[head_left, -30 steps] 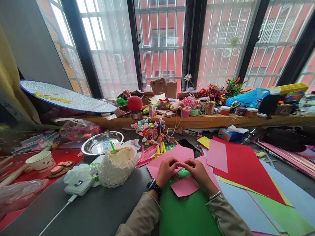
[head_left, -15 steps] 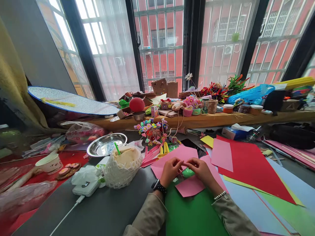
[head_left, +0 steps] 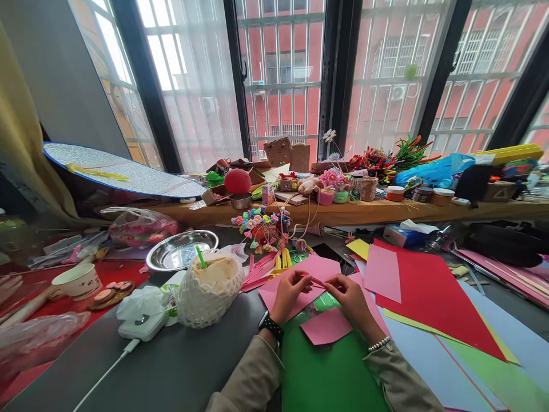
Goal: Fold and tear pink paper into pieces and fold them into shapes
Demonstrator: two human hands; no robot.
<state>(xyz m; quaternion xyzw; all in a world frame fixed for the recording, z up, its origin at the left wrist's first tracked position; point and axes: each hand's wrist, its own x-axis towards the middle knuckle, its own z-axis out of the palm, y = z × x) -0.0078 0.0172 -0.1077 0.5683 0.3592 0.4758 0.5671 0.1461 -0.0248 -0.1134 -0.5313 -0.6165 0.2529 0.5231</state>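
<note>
Between my two hands runs a thin pink paper strip (head_left: 318,282), pinched at its ends by the fingertips. My left hand (head_left: 291,293), with a dark watch at the wrist, is closed on the left end. On the right end, my right hand (head_left: 349,294) pinches with thumb and forefinger; a beaded bracelet circles that wrist. Beneath the hands lies a green sheet (head_left: 330,372), bearing a small pink paper piece (head_left: 326,327). A larger pink sheet (head_left: 319,265) spreads just beyond my fingers.
To the left stand a coconut (head_left: 211,289) in white netting with a green straw, a steel plate (head_left: 150,260) and a paper cup (head_left: 77,281). Red paper (head_left: 422,292) and pale blue sheets (head_left: 414,343) overlap on the right. A crowded wooden ledge (head_left: 355,214) runs along the window.
My hands have drawn slightly apart, and the pink strip now shows between them. The whole view has shifted a little.
</note>
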